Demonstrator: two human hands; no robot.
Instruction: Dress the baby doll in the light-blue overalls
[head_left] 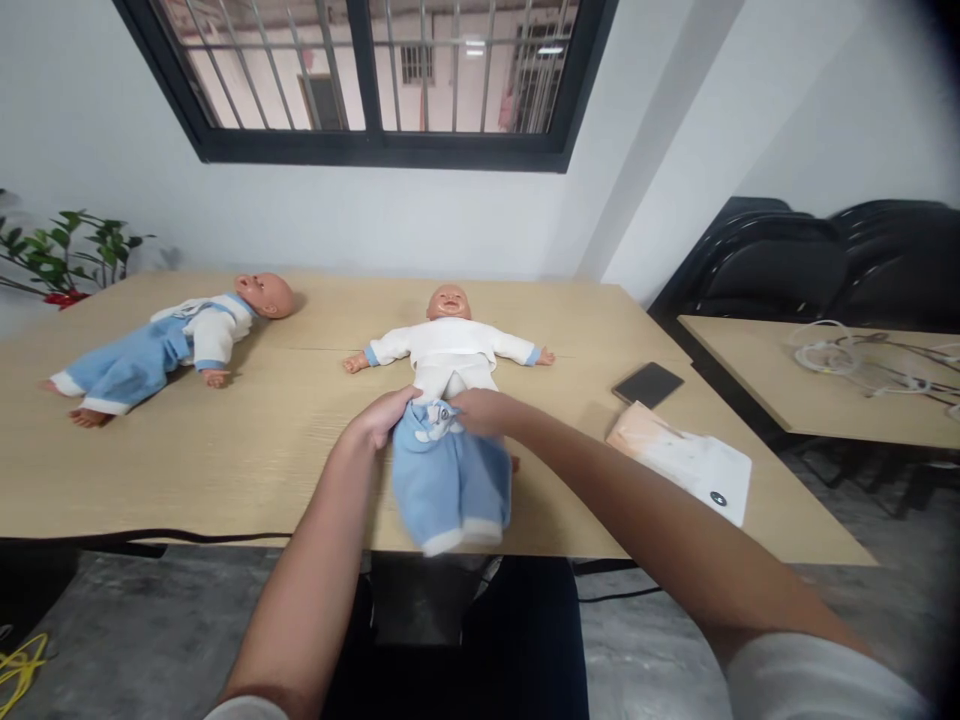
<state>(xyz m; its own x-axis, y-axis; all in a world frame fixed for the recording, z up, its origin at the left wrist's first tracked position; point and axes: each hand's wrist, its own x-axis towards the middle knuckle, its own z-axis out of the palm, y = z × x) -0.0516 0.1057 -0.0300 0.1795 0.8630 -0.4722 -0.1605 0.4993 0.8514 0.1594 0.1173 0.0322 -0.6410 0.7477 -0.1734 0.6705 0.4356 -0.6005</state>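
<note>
A baby doll point(452, 342) in a white top with blue cuffs lies on its back before me, head toward the wall and arms spread. Over its legs are light blue doll trousers point(450, 480) with white hems and a small animal face at the waist. My left hand point(386, 415) grips the left side of the waistband, closed. On the other side my right hand point(484, 412) is closed on the waistband near the animal face. The trousers hide most of the doll's lower legs; a bit of one foot shows at the right.
A second dressed doll point(180, 345) lies at the left of the table point(300, 470). To the right are a dark phone point(648, 384) and a white packet point(690, 465). Cables point(840, 355) lie on another table, with black chairs point(772, 265) behind.
</note>
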